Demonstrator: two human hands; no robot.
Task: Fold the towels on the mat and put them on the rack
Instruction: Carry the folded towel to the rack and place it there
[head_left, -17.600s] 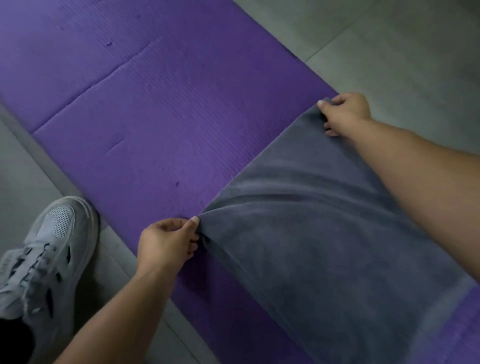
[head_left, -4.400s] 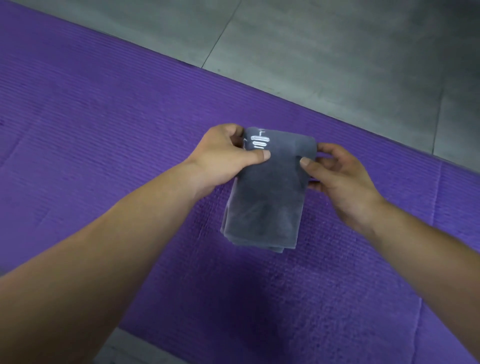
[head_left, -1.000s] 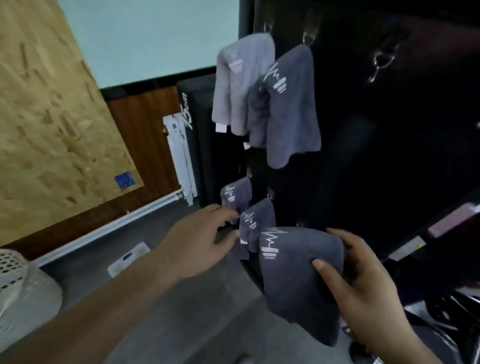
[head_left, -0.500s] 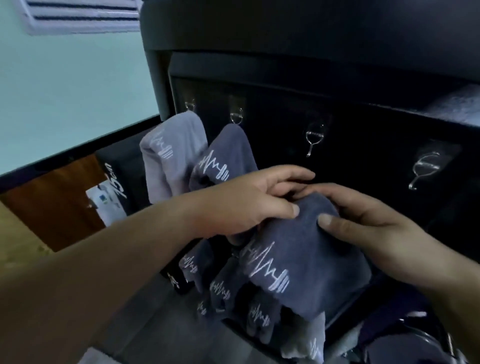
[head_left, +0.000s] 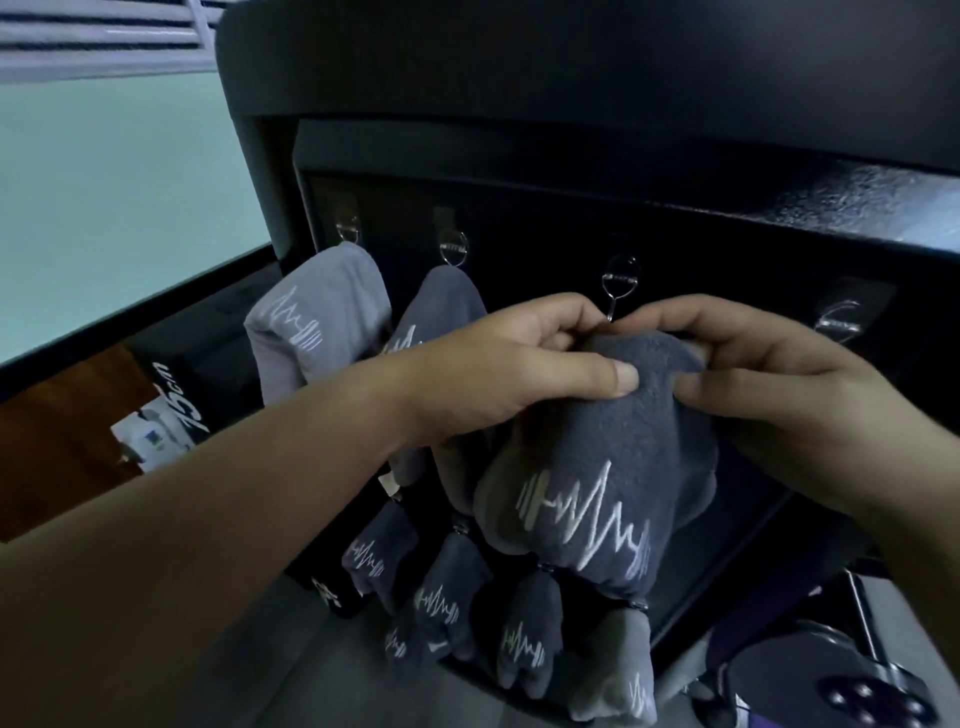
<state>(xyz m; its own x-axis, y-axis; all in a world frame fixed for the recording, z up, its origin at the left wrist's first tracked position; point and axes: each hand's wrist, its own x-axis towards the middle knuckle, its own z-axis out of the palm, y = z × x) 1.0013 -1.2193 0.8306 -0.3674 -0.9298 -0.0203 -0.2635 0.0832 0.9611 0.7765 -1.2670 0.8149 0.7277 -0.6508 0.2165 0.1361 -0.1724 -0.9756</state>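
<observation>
**Two hands bunch a dark grey towel (head_left: 623, 457) just below the third hook (head_left: 618, 283)**

Both hands meet at the gathered top of the towel, in front of the black rack (head_left: 675, 223). The left hand (head_left: 498, 374) pinches the cloth, with its thumb pressed flat on the front face and its fingers curled over the top edge behind. The right hand (head_left: 769, 395) mirrors it from the other side, thumb on the front and fingers curled across the crown of the bunch. The fingertips of the two hands nearly touch directly under the hook's lower tip. Whether any cloth has caught on that metal cannot be told, as the fingers cover the spot.

Below the grip the towel hangs in a rounded fold, and a white barbell-and-pulse logo (head_left: 587, 525) faces the camera.

To the left on the same row, a light grey towel (head_left: 317, 317) hangs from the first hook (head_left: 347, 228) and another dark towel (head_left: 441, 306) from the second hook (head_left: 453, 249). To the right, the fourth hook (head_left: 836, 322) is bare.

Lower down, a second row of small hung towels (head_left: 441, 597) carries the same white logo. A round weight plate (head_left: 831, 680) lies at the bottom right. A pale green wall (head_left: 104, 208) fills the left side, above a black box marked "75cm" (head_left: 176, 400).
</observation>
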